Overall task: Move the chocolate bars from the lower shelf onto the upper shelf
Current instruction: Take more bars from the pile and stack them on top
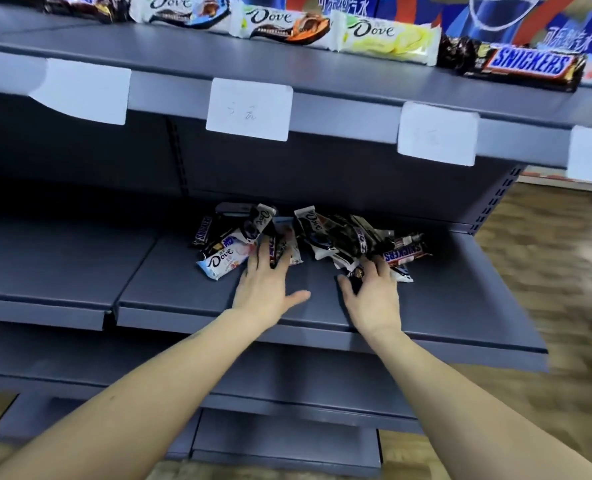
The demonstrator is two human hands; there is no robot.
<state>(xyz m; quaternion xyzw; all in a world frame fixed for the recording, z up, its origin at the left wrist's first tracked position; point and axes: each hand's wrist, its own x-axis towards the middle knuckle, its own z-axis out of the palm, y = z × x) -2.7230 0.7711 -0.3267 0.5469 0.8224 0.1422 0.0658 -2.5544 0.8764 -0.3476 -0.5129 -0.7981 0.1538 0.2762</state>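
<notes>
A loose pile of chocolate bars (322, 233) lies at the back of the grey lower shelf (183, 296), with a white Dove bar (223, 261) at its left and a Snickers bar (403, 254) at its right. My left hand (265, 278) reaches into the pile, its straight spread fingers resting on a dark bar (273, 252). My right hand (374, 296) pinches a dark-wrapped bar (356, 273) between thumb and curled fingers at the pile's front right. On the upper shelf (149, 53) lies a row of Dove bars (280, 24) and a Snickers bar (526, 64).
White blank price tags (249, 110) hang from the upper shelf's front edge. Blue drink cartons (426, 8) stand behind the bars up there. More grey shelves (287, 441) sit below. Wooden floor (547, 271) shows to the right of the shelving unit.
</notes>
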